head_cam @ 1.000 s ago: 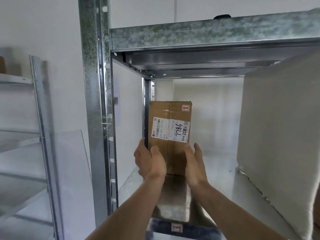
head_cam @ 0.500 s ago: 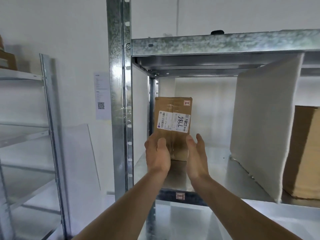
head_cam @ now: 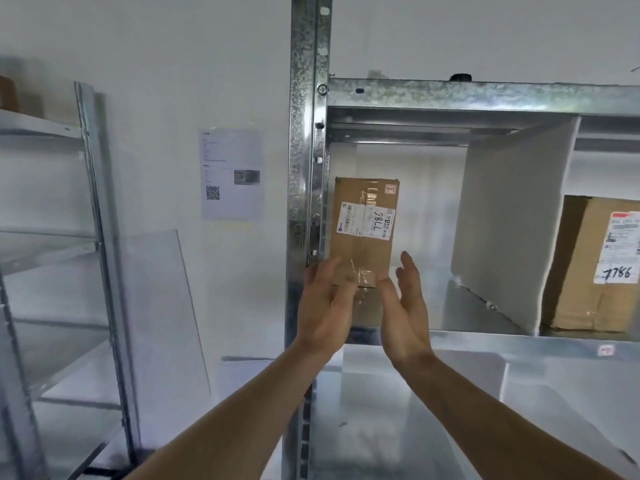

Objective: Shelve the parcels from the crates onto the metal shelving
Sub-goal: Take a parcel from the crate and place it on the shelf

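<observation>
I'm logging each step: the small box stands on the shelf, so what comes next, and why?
Probably draw both hands back toward the crates: the small box stands upright on the shelf against the post, and the left hand and right hand are open, gripping nothing.

At frame centre we see a brown cardboard parcel (head_cam: pixel 363 233) with a white label (head_cam: pixel 366 221) handwritten in black. The shelving post (head_cam: pixel 306 133) shows mottled silver-grey. Right of centre, a plain white foam panel (head_cam: pixel 512 216).
</observation>
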Demonstrator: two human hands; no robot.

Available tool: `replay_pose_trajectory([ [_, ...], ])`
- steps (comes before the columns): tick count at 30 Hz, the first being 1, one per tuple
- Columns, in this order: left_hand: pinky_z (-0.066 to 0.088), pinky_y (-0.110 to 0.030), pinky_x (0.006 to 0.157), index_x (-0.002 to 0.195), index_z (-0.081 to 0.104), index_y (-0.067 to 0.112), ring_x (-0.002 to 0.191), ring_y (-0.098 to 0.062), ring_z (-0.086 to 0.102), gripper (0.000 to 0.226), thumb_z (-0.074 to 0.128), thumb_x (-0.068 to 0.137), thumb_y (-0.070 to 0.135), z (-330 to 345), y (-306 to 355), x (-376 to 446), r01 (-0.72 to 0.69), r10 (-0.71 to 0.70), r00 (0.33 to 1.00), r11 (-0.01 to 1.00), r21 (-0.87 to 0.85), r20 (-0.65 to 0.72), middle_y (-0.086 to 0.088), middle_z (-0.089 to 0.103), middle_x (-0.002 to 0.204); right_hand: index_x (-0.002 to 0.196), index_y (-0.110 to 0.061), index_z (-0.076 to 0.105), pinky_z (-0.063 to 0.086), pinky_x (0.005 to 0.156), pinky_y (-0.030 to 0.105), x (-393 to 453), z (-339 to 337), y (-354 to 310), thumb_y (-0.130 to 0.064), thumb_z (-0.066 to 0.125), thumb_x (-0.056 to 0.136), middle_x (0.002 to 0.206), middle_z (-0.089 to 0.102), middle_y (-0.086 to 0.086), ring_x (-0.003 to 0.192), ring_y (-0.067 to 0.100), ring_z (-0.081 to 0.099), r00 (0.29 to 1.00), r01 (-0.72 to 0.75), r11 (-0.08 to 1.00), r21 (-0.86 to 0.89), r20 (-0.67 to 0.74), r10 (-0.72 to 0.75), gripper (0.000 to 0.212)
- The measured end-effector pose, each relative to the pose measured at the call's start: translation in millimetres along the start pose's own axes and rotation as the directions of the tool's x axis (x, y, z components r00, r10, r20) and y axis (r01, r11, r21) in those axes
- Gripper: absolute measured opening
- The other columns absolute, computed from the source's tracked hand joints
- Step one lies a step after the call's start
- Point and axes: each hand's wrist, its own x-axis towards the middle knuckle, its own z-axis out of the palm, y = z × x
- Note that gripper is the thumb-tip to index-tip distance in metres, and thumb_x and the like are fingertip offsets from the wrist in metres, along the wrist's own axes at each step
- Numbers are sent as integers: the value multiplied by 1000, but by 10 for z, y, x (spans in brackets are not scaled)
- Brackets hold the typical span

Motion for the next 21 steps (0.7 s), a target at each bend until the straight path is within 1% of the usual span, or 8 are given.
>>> replay_pose_trajectory([
  [2, 34, 4, 88, 142, 46, 30, 112, 8, 47, 40, 44, 103, 38, -137, -37, -112, -61, 61, 998, 993, 101, -1, 17, 42, 135, 134, -58, 24, 34, 68, -10, -146, 66, -41, -57, 48, 97, 102, 30, -59, 88, -33, 43, 999, 40, 998, -44, 12, -39, 44],
  [4, 44, -16, 98, 141, 45, 32, 120, -1, 47, 49, 41, 95, 50, -261, -61, -193, -144, 143, 990, 968, 205, 21, 20, 40, 133, 140, -56, 26, 38, 81, -4, -243, 119, -49, -67, 49, 92, 121, 39, -52, 104, -20, 50, 994, 111, 988, -109, 12, -111, 54],
  [7, 44, -24, 102, 141, 45, 29, 129, -6, 44, 60, 34, 91, 59, -442, -54, -288, -228, 229, 973, 923, 311, 34, 14, 41, 141, 146, -53, 26, 47, 105, 25, -312, 171, -3, -68, 45, 87, 146, 47, -24, 127, 4, 52, 976, 215, 956, -198, 23, -214, 63],
  [10, 40, -28, 107, 143, 47, 19, 136, -15, 40, 68, 34, 90, 60, -646, -28, -366, -250, 266, 964, 890, 381, 10, 1, 41, 149, 148, -55, 21, 41, 114, 46, -367, 221, -54, -64, 46, 87, 155, 41, -15, 140, 12, 42, 956, 293, 925, -240, 56, -289, 67],
  [12, 36, -31, 111, 146, 45, 18, 143, -18, 33, 74, 32, 88, 61, -764, -19, -424, -215, 238, 971, 872, 440, 3, -1, 34, 156, 148, -52, 20, 38, 116, 50, -414, 264, -115, -63, 45, 86, 158, 39, -10, 144, 17, 39, 939, 344, 903, -259, 84, -334, 67],
  [15, 36, -44, 115, 148, 44, 17, 148, -22, 28, 79, 28, 86, 63, -892, -5, -512, -160, 201, 979, 847, 508, -27, -3, 31, 160, 155, -35, 25, 37, 116, 55, -457, 324, -145, -64, 45, 88, 160, 36, -5, 146, 23, 37, 921, 390, 872, -296, 128, -368, 76],
  [17, 38, -48, 114, 148, 44, 17, 148, -23, 28, 78, 27, 87, 64, -947, -1, -560, -145, 206, 977, 817, 558, -48, -3, 30, 161, 156, -29, 26, 35, 116, 56, -488, 335, -130, -65, 45, 87, 161, 35, -4, 147, 24, 36, 918, 397, 862, -315, 141, -371, 79],
  [21, 37, -44, 112, 148, 44, 16, 148, -23, 27, 77, 29, 88, 61, -990, 32, -710, -101, 187, 979, 792, 602, -81, -4, 29, 161, 156, -24, 29, 33, 117, 54, -525, 286, -69, -53, 55, 90, 161, 35, -4, 148, 21, 34, 906, 420, 860, -290, 185, -380, 77],
])
